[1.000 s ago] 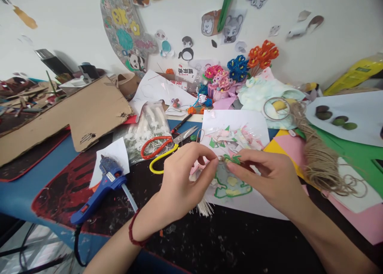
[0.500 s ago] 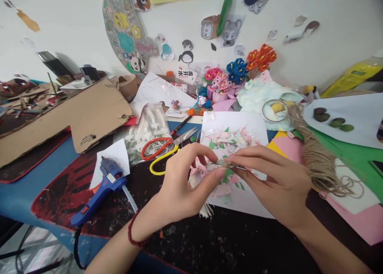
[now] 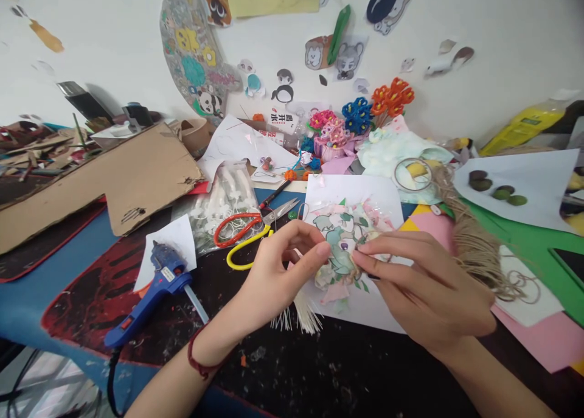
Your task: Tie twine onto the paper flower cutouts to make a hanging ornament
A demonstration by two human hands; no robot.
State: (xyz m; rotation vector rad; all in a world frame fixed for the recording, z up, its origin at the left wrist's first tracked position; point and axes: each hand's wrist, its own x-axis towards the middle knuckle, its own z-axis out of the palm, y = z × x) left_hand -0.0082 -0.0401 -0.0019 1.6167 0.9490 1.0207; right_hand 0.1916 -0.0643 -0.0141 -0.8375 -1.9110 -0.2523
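Note:
Between my hands is a flat pale-green cartoon cutout with a purple eye, its face turned up towards me. My left hand pinches its left edge between thumb and fingers. On its right side, the fingertips of my right hand are closed on the edge. Beneath it lies a white paper sheet scattered with pink and green paper scraps. White tassel strands hang out below my left hand. Scissors with red and yellow handles lie open left of my hands.
A blue glue gun rests at left on a dark mat, its cord running down. Behind it stands bent cardboard. A bag of white strings lies near the scissors. Twine sits at right; craft flowers stand behind.
The cutout has tilted from edge-on to showing its printed face. My right hand has shifted slightly right and down; both hands still hold it. The view has moved slightly.

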